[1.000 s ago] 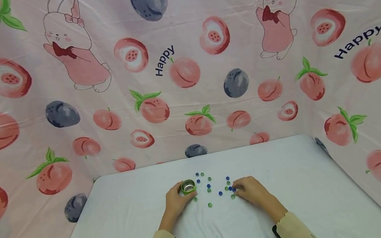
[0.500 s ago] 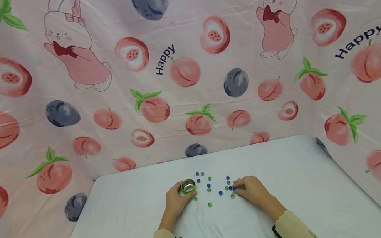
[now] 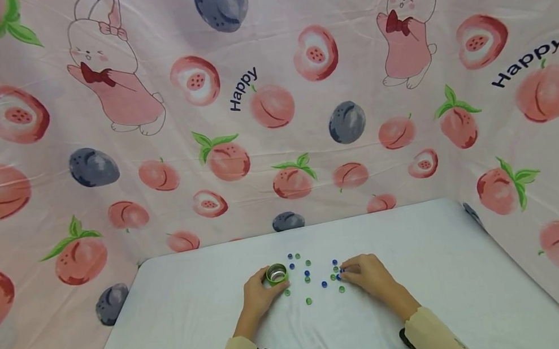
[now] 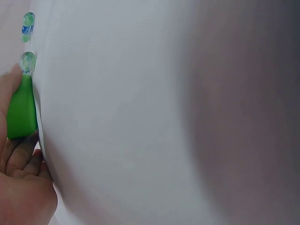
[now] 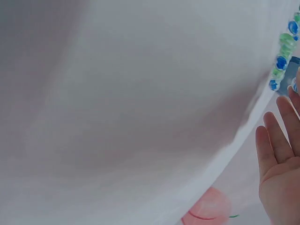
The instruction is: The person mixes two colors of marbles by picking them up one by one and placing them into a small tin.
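Note:
In the head view my left hand grips a small round green tin, its top uncovered and its inside silvery. The left wrist view shows the tin's plain green side between thumb and fingers. My right hand pinches a blue marble at its fingertips. Close by on the table lie another blue marble and a green marble. From the right wrist, the right hand shows its other fingers extended, with a marble at the fingertips, partly cut off by the frame.
Several more blue and green marbles, such as a green marble and a blue marble, lie scattered between the hands. A white cloth covers the table. A printed curtain hangs behind and along the sides.
My right hand has risen slightly, and the blue marble at its fingertips has moved away from the one beside it. The left hand and tin have stayed put.

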Motion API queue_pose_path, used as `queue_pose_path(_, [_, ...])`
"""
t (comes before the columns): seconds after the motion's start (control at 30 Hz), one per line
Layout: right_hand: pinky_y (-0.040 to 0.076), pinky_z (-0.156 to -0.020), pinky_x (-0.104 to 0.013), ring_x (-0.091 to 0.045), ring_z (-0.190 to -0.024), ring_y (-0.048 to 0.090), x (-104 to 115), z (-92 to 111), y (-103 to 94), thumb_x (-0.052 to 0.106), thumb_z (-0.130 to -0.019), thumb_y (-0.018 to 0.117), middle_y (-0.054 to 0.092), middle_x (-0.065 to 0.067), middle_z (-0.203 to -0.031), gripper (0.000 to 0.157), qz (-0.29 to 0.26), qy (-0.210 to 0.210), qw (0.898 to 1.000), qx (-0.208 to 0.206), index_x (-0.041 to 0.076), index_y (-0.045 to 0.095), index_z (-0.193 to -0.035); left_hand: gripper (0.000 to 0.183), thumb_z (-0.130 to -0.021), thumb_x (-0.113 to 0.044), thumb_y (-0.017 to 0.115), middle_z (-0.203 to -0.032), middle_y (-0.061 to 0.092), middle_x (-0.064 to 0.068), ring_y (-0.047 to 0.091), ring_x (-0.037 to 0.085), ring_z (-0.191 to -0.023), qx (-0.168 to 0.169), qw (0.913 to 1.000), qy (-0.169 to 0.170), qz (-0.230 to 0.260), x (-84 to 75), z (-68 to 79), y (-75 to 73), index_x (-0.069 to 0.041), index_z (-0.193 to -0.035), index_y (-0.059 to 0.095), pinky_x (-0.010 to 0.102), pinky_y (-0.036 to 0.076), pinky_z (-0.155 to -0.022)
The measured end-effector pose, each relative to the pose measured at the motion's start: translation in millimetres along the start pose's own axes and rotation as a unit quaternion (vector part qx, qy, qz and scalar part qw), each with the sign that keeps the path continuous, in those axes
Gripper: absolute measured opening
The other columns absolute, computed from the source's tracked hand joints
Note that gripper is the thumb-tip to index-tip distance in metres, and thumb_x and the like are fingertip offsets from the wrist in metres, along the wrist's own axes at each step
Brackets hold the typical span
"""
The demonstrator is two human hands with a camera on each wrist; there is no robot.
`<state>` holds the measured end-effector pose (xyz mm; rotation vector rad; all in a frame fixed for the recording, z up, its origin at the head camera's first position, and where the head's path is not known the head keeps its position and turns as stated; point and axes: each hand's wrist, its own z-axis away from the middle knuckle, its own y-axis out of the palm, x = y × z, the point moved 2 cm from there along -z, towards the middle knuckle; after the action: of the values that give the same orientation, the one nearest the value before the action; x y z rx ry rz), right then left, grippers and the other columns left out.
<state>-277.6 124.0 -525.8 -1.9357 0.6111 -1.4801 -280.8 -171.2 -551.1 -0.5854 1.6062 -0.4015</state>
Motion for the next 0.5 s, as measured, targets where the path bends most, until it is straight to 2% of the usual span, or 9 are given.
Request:
queue_pose_path(0.23, [0.052,-0.110,-0.057,-0.036,-0.120,0.070,15.9,-9.9,0.5,0.013,-0.091,0.083,0.080,-0.009,-0.110,0.015,0.006,-0.012,1.000,0.000,0.006,0.083,-0.104,0.067,-0.083,-0.024,0.092,-0.138,0.066,0.026,0.057,0.047,-0.136,0.003,1.0000,0.008,0.002,0.2,-0.8,-2.7,0.006,-0.136,0.064,0.059,0.045,-0.116])
queue_pose_path(0.5, [0.053,-0.110,-0.054,-0.031,-0.120,0.070,32.4,-22.4,15.2,0.018,-0.092,0.083,0.080,-0.006,-0.112,0.017,-0.002,-0.012,1.000,0.027,0.008,0.083,-0.106,0.069,-0.082,-0.025,0.093,-0.139,0.066,0.027,0.056,0.047,-0.136,0.011,0.9999,0.002,-0.005,3.0,-2.7,-2.2,0.007,-0.136,0.064,0.059,0.045,-0.116])
